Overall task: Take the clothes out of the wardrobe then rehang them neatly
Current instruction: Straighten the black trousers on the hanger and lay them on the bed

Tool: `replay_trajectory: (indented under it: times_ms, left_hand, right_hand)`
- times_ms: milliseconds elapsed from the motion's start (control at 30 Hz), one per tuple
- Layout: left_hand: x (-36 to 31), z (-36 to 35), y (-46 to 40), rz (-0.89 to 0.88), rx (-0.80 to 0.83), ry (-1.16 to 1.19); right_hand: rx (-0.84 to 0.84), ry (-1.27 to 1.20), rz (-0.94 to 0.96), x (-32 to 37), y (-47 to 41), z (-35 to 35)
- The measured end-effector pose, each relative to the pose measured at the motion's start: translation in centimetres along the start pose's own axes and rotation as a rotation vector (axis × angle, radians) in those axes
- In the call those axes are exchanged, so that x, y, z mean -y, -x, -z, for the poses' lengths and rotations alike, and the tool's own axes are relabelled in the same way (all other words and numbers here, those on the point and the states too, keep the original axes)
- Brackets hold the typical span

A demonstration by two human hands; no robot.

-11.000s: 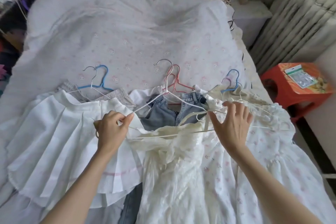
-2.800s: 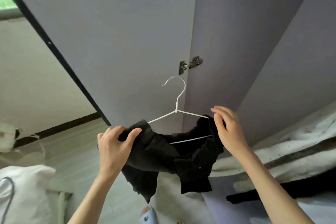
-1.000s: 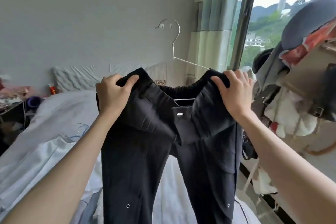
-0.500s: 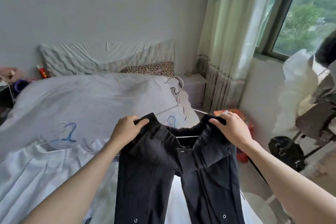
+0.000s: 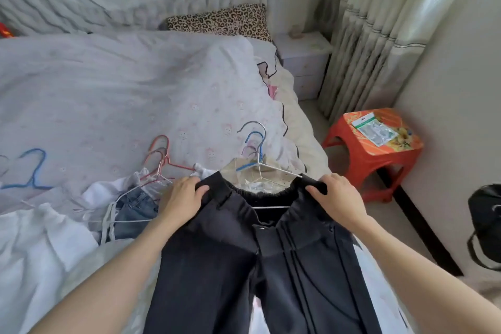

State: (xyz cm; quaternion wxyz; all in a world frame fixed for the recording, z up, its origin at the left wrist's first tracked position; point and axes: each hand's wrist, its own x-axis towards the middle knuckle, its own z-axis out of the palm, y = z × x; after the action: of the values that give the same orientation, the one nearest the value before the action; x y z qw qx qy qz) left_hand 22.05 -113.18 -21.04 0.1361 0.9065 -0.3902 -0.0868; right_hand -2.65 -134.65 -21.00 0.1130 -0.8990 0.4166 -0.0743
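Black trousers (image 5: 244,266) on a white wire hanger (image 5: 273,171) lie low over the bed's near right corner. My left hand (image 5: 181,198) grips the left end of the waistband, and my right hand (image 5: 339,198) grips the right end. Under and beside the trousers several garments on hangers lie on the bed: a cream dress with a blue hanger (image 5: 256,149), jeans (image 5: 132,211) with pink hangers (image 5: 160,154), and white clothes (image 5: 40,238) at the left with another blue hanger (image 5: 32,171).
The bed (image 5: 122,84) carries a pale patterned cover, with a leopard-print pillow (image 5: 219,22) at its head. A red plastic stool (image 5: 376,149) stands right of the bed, a white nightstand (image 5: 303,59) and curtains (image 5: 379,22) behind it. A black bag (image 5: 485,225) sits on the floor at the right edge.
I have brought the black trousers from the wardrobe round to the bed. Over the last second they came down onto the clothes at the bed's right corner, both hands still on the waistband.
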Motion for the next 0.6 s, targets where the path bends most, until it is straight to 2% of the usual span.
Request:
replay_trajectory:
  times_ms: [133,233,300,400,600]
  left_hand:
    - [0.0,-4.2,-3.5,0.082,-0.002,-0.023]
    - [1.0,-7.0,-4.6,0.078,0.046,0.038]
    - [1.9,-8.5,-4.8,0.049,0.117,0.084]
    - [2.4,-9.7,-3.9,0.008,0.124,0.062]
    - [0.9,-9.9,4.2,-0.029,0.212,-0.115]
  right_hand:
    - [0.026,0.024,-0.115,-1.0,-2.7,-4.8]
    - [0.077,-0.067,-0.165,-1.0,-3.5,-6.4]
    - [0.078,-0.109,-0.149,-0.7,-3.1,-7.2]
    - [-0.001,-0.143,-0.058,-0.5,-1.5,-8.8]
    - [0.121,-0.015,0.03,-0.8,7.1,-10.9]
